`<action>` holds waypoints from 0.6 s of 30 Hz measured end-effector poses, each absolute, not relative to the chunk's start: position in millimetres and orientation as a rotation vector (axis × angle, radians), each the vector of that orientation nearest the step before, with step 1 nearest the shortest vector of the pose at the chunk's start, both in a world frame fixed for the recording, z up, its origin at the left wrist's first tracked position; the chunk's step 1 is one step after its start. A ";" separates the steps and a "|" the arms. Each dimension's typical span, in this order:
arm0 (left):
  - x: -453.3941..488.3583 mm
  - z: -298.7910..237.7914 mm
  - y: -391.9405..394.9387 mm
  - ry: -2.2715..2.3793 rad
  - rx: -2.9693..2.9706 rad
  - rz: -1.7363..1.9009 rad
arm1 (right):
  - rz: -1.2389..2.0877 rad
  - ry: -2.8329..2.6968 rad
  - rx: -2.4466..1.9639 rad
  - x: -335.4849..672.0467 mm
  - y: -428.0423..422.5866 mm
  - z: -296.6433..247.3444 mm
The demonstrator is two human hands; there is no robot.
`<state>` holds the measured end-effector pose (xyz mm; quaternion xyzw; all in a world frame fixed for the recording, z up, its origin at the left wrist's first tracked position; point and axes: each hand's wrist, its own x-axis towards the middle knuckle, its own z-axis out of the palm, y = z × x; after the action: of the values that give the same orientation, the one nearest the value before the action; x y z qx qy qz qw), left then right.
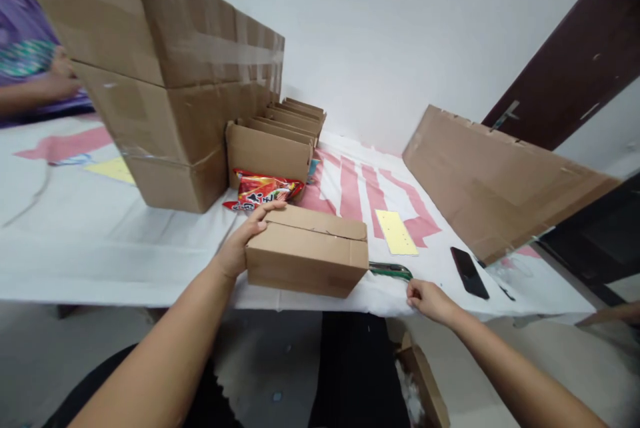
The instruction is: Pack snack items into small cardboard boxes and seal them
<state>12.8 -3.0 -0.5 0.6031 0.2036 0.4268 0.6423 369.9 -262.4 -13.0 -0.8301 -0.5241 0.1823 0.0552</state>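
A closed brown cardboard box (307, 251) sits near the table's front edge, a narrow seam running along its top. My left hand (245, 238) grips the box's left end, fingers over the top edge. Right of the box lies a green-handled metal tool (393, 271), partly hidden by it; I cannot tell if it is scissors or pliers. At the tool's handle end, my right hand (427, 300) is closed with its fingers curled; what they hold, if anything, is hidden. Behind the box rests a shiny red food packet (267, 189), against an upright cardboard piece (270, 155).
Tall taped cartons (200, 68) stand at the left, beside a row of cardboard dividers (300, 118). A yellow card (397, 233) and a black phone (469, 273) lie on the white cloth. A cardboard panel (495, 175) stands right. Another person's arm (40, 91) shows far left.
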 end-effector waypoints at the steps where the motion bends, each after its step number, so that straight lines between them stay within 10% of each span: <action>1: 12.7 -0.5 -3.3 0.472 1.381 0.980 | 0.530 -1.573 -2.538 371.9 -262.7 -15.6; 13: 12.8 3.2 -6.0 0.506 1.293 0.967 | 0.350 -1.678 -2.331 360.1 -279.4 -25.9; 18: 13.2 4.3 -6.6 0.498 1.317 0.965 | 1.015 -1.618 -2.118 363.5 -290.8 -5.8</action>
<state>13.2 -6.6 4.3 0.5814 0.2199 0.4261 0.6573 363.5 -290.8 -5.8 -0.7348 -0.5613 0.3522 0.1445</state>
